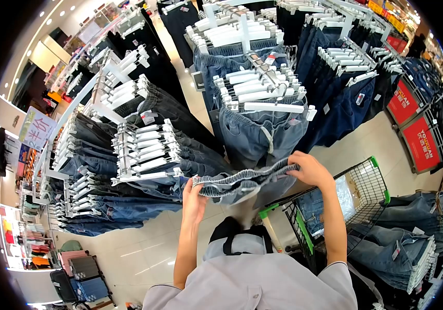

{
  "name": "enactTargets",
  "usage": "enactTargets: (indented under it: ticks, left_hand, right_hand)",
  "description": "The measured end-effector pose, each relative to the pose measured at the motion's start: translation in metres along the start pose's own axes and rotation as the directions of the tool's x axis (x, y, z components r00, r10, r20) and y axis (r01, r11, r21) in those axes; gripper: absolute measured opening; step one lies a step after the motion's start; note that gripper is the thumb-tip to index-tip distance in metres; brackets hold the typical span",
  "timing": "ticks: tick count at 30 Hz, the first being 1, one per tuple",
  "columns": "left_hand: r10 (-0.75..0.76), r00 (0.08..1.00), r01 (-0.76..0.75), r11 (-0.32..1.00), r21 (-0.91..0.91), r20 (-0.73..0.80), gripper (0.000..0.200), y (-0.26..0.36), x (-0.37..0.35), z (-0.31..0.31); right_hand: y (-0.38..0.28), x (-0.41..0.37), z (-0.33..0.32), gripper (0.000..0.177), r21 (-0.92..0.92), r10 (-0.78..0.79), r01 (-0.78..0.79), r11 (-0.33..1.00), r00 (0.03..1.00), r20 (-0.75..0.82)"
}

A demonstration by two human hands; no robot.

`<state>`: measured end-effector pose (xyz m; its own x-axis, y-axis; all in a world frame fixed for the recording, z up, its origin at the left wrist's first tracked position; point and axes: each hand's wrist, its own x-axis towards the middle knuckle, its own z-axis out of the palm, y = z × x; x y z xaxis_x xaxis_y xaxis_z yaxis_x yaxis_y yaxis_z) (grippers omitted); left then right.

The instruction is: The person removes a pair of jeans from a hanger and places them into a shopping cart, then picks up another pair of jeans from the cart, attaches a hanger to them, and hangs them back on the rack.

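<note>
A pair of jeans with an elastic waistband (242, 179) is stretched out between my two hands in front of my body. My left hand (194, 200) pinches one end of the waistband. The other end is in my right hand (308, 169), fingers curled over the edge. A pale drawstring shows at the front of the waist, and the legs hang down, mostly hidden below. Just beyond, jeans on white hangers (263, 124) hang on a rack. Near my left hand is another row of white hangers (149, 150) with jeans.
A shopping cart (371, 196) stands at my right, holding folded jeans (312, 209) and a clear plastic package (344, 199). More jeans (392, 248) hang at the lower right. Red sign boards (420, 142) stand farther right. Folded clothes (84, 268) are stacked at lower left.
</note>
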<state>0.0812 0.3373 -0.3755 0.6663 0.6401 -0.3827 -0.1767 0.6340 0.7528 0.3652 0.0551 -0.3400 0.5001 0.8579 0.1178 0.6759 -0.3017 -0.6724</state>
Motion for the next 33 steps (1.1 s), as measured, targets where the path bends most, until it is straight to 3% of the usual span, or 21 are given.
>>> enactTargets:
  ticks: [2,3,4,5,6,8,9,11,14,16,20,22,23,24,26,27,32,33]
  left_hand:
    - [0.102,0.994,-0.108,0.969,0.221,0.038,0.01,0.006,0.0,0.004]
    - [0.164,0.985,-0.174,0.915,0.365,0.059,0.013,0.012,-0.007,0.018]
    - [0.27,0.958,-0.284,0.859,0.425,0.095,0.017,0.009,-0.005,0.024]
    - [0.275,0.957,-0.283,0.825,0.489,0.09,0.018,0.009,-0.007,0.029]
    - [0.28,0.956,-0.281,0.787,0.549,0.087,0.019,0.012,-0.011,0.037]
    - [0.248,0.965,-0.252,0.79,0.559,0.085,0.021,0.018,-0.017,0.049]
    - [0.251,0.962,-0.264,0.776,0.573,0.103,0.021,0.02,-0.018,0.051]
    - [0.239,0.962,-0.27,0.758,0.593,0.132,0.021,0.023,-0.018,0.051]
    - [0.261,0.947,-0.322,0.736,0.596,0.189,0.021,0.03,-0.017,0.045]
    - [0.254,0.946,-0.323,0.737,0.593,0.199,0.021,0.037,-0.018,0.039]
    - [0.272,0.948,-0.316,0.761,0.567,0.163,0.022,0.048,-0.021,0.028]
    - [0.281,0.946,-0.321,0.767,0.555,0.159,0.022,0.052,-0.02,0.02]
    - [0.284,0.947,-0.318,0.772,0.551,0.149,0.022,0.055,-0.019,0.017]
    - [0.296,0.942,-0.334,0.758,0.56,0.159,0.022,0.057,-0.018,0.015]
    - [0.299,0.942,-0.333,0.753,0.567,0.156,0.022,0.059,-0.015,0.013]
    - [0.306,0.935,-0.353,0.747,0.564,0.18,0.022,0.06,-0.012,0.013]
    - [0.275,0.94,-0.341,0.752,0.564,0.201,0.02,0.064,0.001,0.013]
    - [0.25,0.949,-0.316,0.774,0.549,0.194,0.02,0.064,0.004,0.016]
  right_hand:
    - [0.012,0.001,-0.009,0.028,-0.067,0.072,-0.054,0.996,0.948,0.31]
    - [0.008,0.01,-0.018,0.032,-0.045,0.222,-0.228,0.973,0.854,0.47]
    - [0.01,0.017,-0.02,0.032,-0.041,0.225,-0.233,0.972,0.858,0.462]
    - [0.012,0.023,-0.021,0.034,-0.047,0.114,-0.106,0.993,0.958,0.265]
    - [0.013,0.028,-0.023,0.036,-0.086,-0.012,0.017,0.996,0.998,0.058]
    - [-0.011,0.049,-0.029,0.044,-0.237,-0.121,0.046,0.97,0.943,-0.311]
    - [-0.015,0.063,-0.029,0.044,-0.243,-0.119,0.04,0.969,0.94,-0.321]
    - [-0.015,0.09,-0.028,0.049,-0.29,-0.145,-0.023,0.957,0.828,-0.542]
    - [0.011,0.127,-0.015,0.054,-0.416,-0.18,-0.084,0.906,0.811,-0.556]
    - [0.02,0.139,-0.003,0.053,-0.408,-0.108,-0.139,0.902,0.844,-0.525]
    - [0.029,0.153,0.015,0.043,-0.432,-0.055,-0.191,0.881,0.867,-0.495]
    - [0.02,0.153,0.014,0.039,-0.351,-0.188,-0.026,0.936,0.806,-0.561]
    - [0.018,0.15,0.011,0.037,-0.26,-0.146,0.006,0.966,0.841,-0.522]
    - [0.015,0.15,0.01,0.036,-0.291,-0.251,0.104,0.951,0.81,-0.531]
    - [0.013,0.137,0.01,0.035,-0.041,-0.02,0.0,0.999,0.871,-0.49]
    - [-0.001,0.127,0.007,0.035,0.06,0.021,0.008,0.998,0.884,-0.467]
    - [-0.066,0.053,0.022,0.033,0.155,0.256,-0.228,0.961,0.948,-0.191]
    - [-0.079,0.035,0.033,0.033,0.139,0.204,-0.177,0.974,0.956,-0.212]
